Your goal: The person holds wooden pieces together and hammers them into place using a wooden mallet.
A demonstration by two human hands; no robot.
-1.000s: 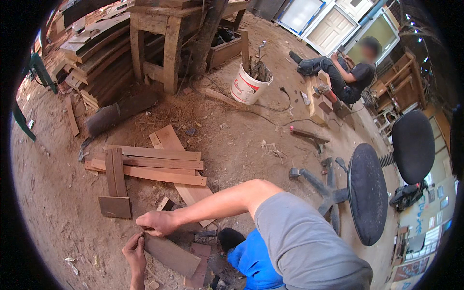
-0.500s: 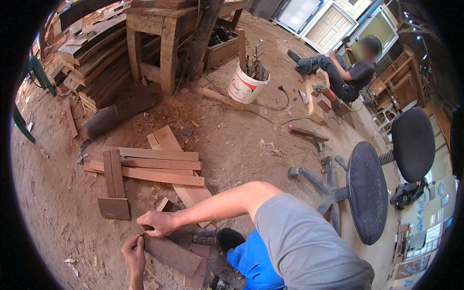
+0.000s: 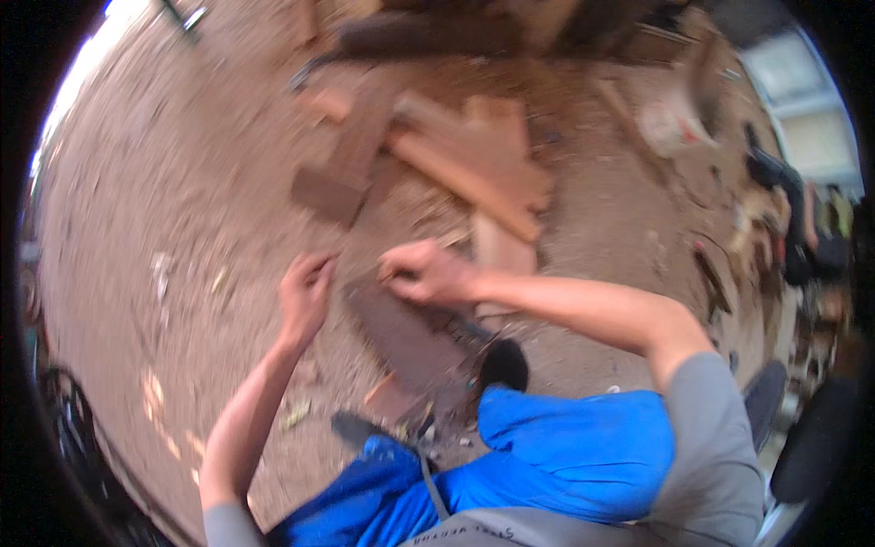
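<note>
A brown wooden board (image 3: 406, 333) lies slanted on the ground in front of my legs. My right hand (image 3: 427, 271) is curled closed over its far end; blur hides what the fingers hold, if anything. Left of that end, apart from the board, is my left hand (image 3: 306, 294). Its thumb and fingers are pressed together, and anything small between them is too blurred to name. Beyond my hands, a dark short wood piece (image 3: 328, 194) meets the end of a longer brown plank (image 3: 363, 132).
Several reddish planks (image 3: 465, 178) are piled beyond my right hand, and a pale board (image 3: 504, 242) pokes out under them. A white bucket (image 3: 673, 126) stands far right, near another person's dark-clothed leg (image 3: 797, 214). Black shoes (image 3: 504, 365) are by the board.
The view has swung, so the planks and bucket sit elsewhere in it and my lap now shows. My left hand has moved away from the board's end; the right stays there.
</note>
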